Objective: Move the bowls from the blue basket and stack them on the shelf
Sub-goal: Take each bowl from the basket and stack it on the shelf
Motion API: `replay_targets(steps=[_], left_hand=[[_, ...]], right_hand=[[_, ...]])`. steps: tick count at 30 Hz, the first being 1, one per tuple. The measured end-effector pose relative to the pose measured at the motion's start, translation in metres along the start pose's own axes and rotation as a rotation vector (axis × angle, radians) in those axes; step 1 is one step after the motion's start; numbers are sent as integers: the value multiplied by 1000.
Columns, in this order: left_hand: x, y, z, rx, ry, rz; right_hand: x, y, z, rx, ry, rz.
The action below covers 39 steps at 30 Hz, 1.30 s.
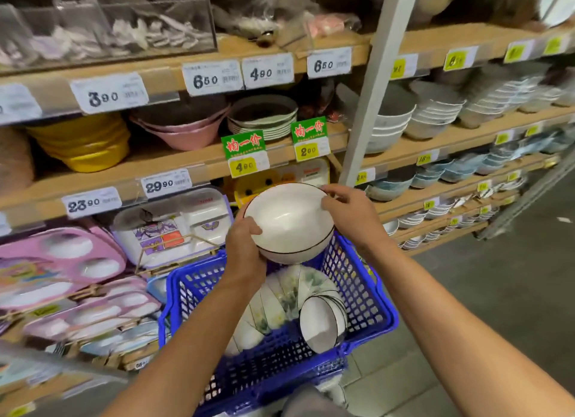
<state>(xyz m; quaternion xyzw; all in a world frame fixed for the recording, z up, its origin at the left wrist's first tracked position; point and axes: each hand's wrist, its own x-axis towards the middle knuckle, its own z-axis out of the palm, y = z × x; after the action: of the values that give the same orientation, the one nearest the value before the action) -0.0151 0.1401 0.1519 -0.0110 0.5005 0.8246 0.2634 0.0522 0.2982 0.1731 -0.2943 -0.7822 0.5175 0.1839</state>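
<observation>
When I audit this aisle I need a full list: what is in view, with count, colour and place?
White ceramic bowls with thin dark rims: at least two nested, white, held above the basket.
Blue plastic lattice basket: one, blue, below the hands.
Flower-patterned white bowls: several, white and green, on their sides in the basket.
Dark-rimmed white bowls: a small stack, white, on its side in the basket, right.
Yellow bowls: one stack, yellow, middle shelf, left.
Pink bowls: few, pink, beside the yellow.
Pink divided trays: several, pink, lower left.
Pale bowl stacks: many, white and blue, right shelves.
Left hand: grips the held bowls' near-left rim.
Right hand: grips their far-right rim.
</observation>
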Motion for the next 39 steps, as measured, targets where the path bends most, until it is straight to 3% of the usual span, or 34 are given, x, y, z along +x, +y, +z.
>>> replay_targets(steps=[2, 7, 12, 19, 30, 39], left_hand=[[-5, 18, 18, 1, -9, 33], [-25, 37, 63, 46, -60, 28], [-47, 41, 109, 113, -81, 30], [-71, 16, 193, -32, -218, 217], [-97, -58, 336, -54, -307, 147], [-92, -86, 417, 12, -331, 92]], right_hand=[[-8, -15, -10, 128, 46, -11], [-25, -38, -31, 764, -63, 27], [-38, -47, -66, 999, 96, 12], [-43, -43, -152, 984, 205, -46], [-34, -1, -315, 895, 222, -45], [-5, 22, -393, 913, 241, -20]])
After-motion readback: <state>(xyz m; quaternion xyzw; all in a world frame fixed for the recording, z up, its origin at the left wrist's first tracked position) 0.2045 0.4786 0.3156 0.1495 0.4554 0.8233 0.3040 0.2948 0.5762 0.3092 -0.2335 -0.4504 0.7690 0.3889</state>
